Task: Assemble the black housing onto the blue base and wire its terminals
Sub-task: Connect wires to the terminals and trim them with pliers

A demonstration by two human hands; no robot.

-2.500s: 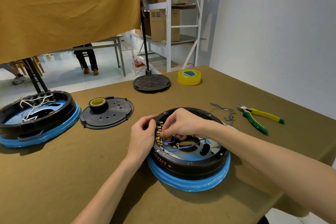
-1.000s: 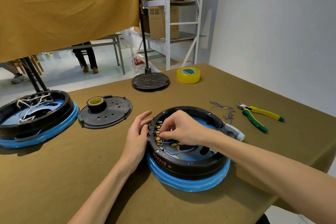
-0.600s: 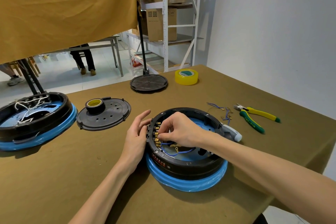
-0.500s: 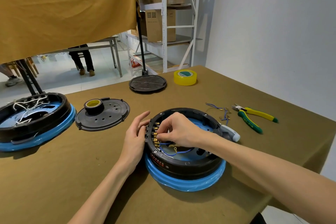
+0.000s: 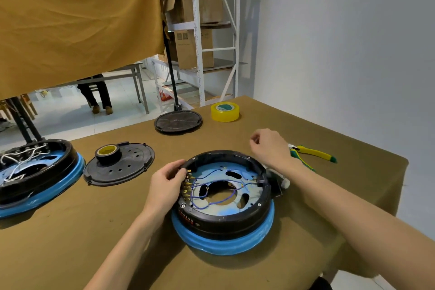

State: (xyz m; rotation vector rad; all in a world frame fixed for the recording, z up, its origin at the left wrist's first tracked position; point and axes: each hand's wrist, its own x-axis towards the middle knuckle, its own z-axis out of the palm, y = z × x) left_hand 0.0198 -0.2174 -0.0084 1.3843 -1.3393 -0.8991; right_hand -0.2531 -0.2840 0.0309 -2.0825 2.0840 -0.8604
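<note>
The black housing [image 5: 226, 216] sits on the blue base [image 5: 223, 241] in the middle of the table. Thin blue wires [image 5: 211, 192] run across its inside to a row of brass terminals [image 5: 187, 183] on the left wall. My left hand [image 5: 166, 185] grips the housing's left rim beside those terminals. Beyond the housing's far right rim is my right hand [image 5: 268, 146], off the housing, its fingers curled; whether they hold anything is hidden.
A second black-and-blue assembly [image 5: 35, 179] with white wires stands far left. A black cover plate [image 5: 131, 169] carries a black tape roll [image 5: 108, 154]. Further back lie a black disc [image 5: 178, 121] and yellow tape [image 5: 225, 112]. Yellow-green pliers [image 5: 313, 154] lie right.
My right hand has left the terminals inside the housing and moved back and to the right, toward the pliers. My left hand stays on the left rim, its fingers now curled on it.
</note>
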